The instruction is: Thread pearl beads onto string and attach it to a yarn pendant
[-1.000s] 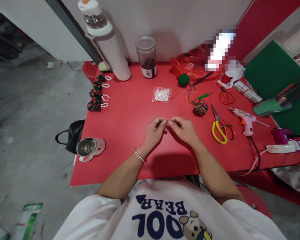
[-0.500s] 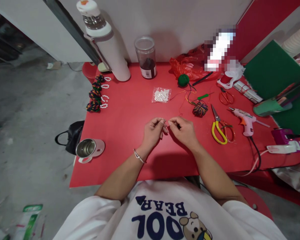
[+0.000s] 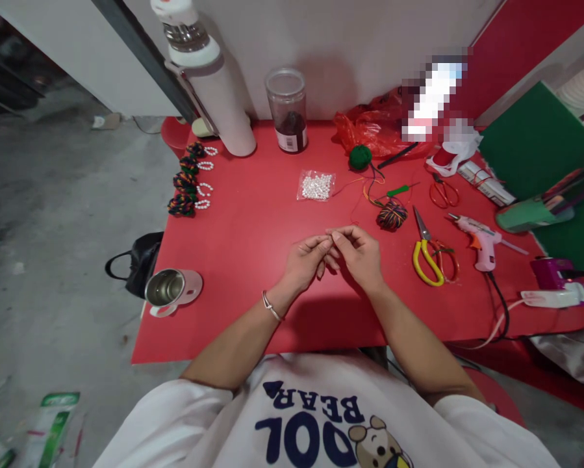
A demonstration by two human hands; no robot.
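Observation:
My left hand [image 3: 307,261] and my right hand [image 3: 358,253] meet over the middle of the red table [image 3: 243,260], fingertips pinched together on something tiny that I cannot make out. A thin red thread [image 3: 354,209] runs from the fingertips toward a multicoloured yarn ball [image 3: 390,214]. A small clear bag of white beads [image 3: 316,186] lies just beyond my hands. A silver bangle sits on my left wrist.
Yellow-handled scissors [image 3: 425,255], a pink glue gun [image 3: 481,236], red scissors [image 3: 440,191] and a green yarn ball [image 3: 359,156] lie to the right. A white flask [image 3: 214,91], a jar [image 3: 288,109], several finished yarn-and-bead pieces [image 3: 187,182] and a steel cup [image 3: 166,289] stand to the left.
Both hands have drawn closer together, the fingertips now overlapping, and shifted slightly right. Nothing else on the table has moved.

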